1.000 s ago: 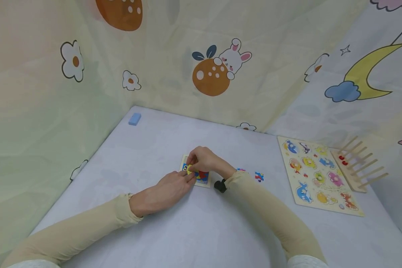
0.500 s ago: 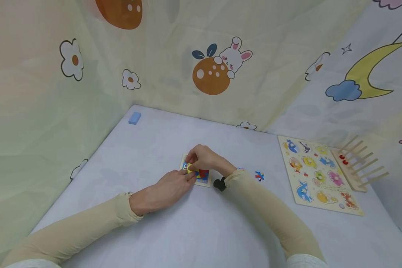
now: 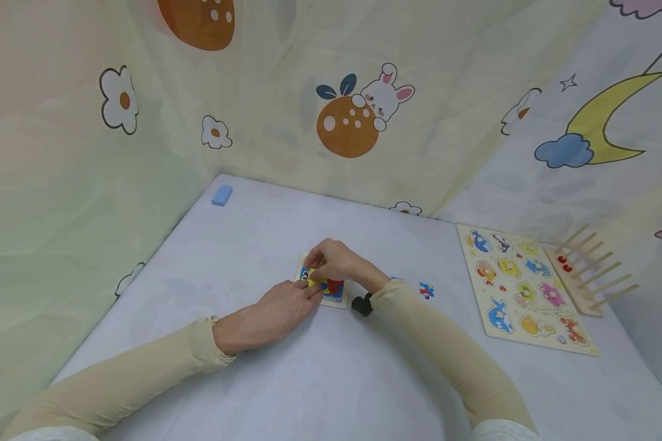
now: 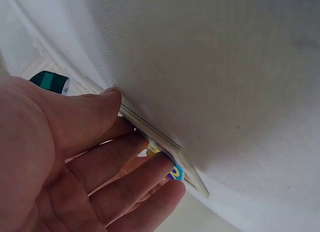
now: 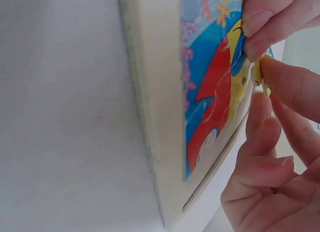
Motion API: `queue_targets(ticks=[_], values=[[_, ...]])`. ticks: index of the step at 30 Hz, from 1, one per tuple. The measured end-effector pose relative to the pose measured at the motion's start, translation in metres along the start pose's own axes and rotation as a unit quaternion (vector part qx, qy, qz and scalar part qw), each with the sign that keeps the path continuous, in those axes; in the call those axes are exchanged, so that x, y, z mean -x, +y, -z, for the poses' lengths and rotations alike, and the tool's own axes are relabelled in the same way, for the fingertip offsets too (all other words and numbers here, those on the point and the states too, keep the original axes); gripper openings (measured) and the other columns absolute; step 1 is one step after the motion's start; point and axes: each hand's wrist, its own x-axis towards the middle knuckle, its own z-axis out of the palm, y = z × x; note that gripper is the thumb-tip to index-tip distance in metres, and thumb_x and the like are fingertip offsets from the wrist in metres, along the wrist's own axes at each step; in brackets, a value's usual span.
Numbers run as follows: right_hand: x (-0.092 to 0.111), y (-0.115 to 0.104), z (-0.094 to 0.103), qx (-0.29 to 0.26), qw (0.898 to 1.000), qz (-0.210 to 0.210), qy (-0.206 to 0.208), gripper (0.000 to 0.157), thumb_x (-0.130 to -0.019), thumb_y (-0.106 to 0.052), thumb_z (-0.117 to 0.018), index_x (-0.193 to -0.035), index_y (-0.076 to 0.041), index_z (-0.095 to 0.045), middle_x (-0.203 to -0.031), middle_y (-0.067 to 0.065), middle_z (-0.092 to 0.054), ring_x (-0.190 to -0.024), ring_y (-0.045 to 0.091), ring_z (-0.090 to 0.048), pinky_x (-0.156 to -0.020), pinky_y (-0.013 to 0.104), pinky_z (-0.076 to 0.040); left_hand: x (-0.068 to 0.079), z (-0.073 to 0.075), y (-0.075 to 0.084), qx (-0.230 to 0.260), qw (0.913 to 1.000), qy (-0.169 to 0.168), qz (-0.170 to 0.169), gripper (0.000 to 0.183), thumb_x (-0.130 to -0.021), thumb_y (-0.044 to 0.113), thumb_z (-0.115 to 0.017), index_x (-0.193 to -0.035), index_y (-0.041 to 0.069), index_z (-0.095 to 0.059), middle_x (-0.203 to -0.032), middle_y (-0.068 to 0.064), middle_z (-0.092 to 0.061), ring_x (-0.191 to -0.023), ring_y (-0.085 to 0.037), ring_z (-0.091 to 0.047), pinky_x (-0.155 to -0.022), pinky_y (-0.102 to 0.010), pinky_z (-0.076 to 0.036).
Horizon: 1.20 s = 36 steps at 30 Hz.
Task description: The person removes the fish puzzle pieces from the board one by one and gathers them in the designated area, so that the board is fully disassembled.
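A small wooden jigsaw board (image 3: 338, 304) lies on the white table in front of me, its picture red, yellow and blue. My left hand (image 3: 278, 312) rests at its near left side, fingers fairly straight over the board and thumb by its edge in the left wrist view. From the right, my right hand (image 3: 336, 262) reaches over the board. It pinches a small yellow jigsaw piece (image 5: 258, 74), which looks tilted against the board in the right wrist view. Red and yellow pieces (image 5: 212, 74) lie in the frame beside it. Fingers hide part of the picture.
Loose jigsaw pieces (image 3: 427, 290) lie right of the board, partly behind the right sleeve. Farther right are a board of animal shapes (image 3: 521, 288) and a wooden peg rack (image 3: 576, 282) with red beads. A blue block (image 3: 222, 195) sits at the far left corner.
The right hand's fingers shift very slightly to the left over the board, still pinching the yellow jigsaw piece. The left hand stays nearly where it was.
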Motion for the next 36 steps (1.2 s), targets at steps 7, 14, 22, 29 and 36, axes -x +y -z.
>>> queue_targets(ticks=[7,14,22,29,36], values=[[0.0015,0.0046,0.0002,0.016,1.0,0.012,0.009,0.014,-0.092,-0.014,-0.077,-0.106,-0.017,-0.078,-0.104,0.004,-0.074,-0.095,0.017,-0.066,-0.092,0.033,-0.056,0.0001,0.0007,0.0004,-0.007,1.0,-0.005,-0.001,0.036,-0.083,0.009,-0.082,-0.117,0.007,-0.071,-0.12,-0.002,-0.072,-0.1,-0.018,-0.069,-0.062,-0.027,-0.052],[0.0017,0.0066,0.0014,0.002,1.0,0.019,0.015,0.014,-0.092,-0.014,-0.077,-0.105,-0.016,-0.079,-0.1,0.003,-0.076,-0.09,0.015,-0.067,-0.089,0.029,-0.057,-0.0005,0.0001,0.0002,-0.008,0.9999,-0.012,-0.002,0.038,-0.084,0.011,-0.083,-0.12,0.007,-0.071,-0.123,-0.003,-0.072,-0.103,-0.018,-0.069,-0.064,-0.026,-0.054],[0.0049,0.0058,0.0026,-0.033,0.999,0.008,0.013,0.013,-0.093,-0.012,-0.076,-0.105,-0.015,-0.079,-0.1,0.003,-0.077,-0.091,0.015,-0.066,-0.085,0.027,-0.056,-0.0005,-0.0005,0.0009,-0.006,0.9998,-0.018,0.0,0.039,-0.085,0.011,-0.082,-0.122,0.008,-0.071,-0.126,-0.003,-0.072,-0.106,-0.019,-0.07,-0.065,-0.027,-0.055],[0.0073,0.0059,0.0019,-0.068,0.998,-0.013,0.008,0.012,-0.093,-0.012,-0.075,-0.104,-0.016,-0.079,-0.101,0.003,-0.077,-0.089,0.016,-0.066,-0.077,0.025,-0.054,0.0005,-0.0003,0.0016,-0.014,0.9998,-0.012,0.0,0.038,-0.084,0.012,-0.083,-0.12,0.008,-0.071,-0.121,-0.002,-0.073,-0.098,-0.017,-0.068,-0.061,-0.025,-0.051],[0.0083,0.0044,0.0072,-0.076,0.997,-0.016,0.018,0.012,-0.095,-0.015,-0.074,-0.106,-0.017,-0.079,-0.106,0.004,-0.076,-0.089,0.018,-0.065,-0.073,0.026,-0.056,-0.0001,-0.0009,0.001,-0.011,0.9999,-0.01,0.002,0.037,-0.085,0.011,-0.081,-0.12,0.008,-0.071,-0.12,-0.001,-0.073,-0.097,-0.018,-0.067,-0.061,-0.026,-0.05]])
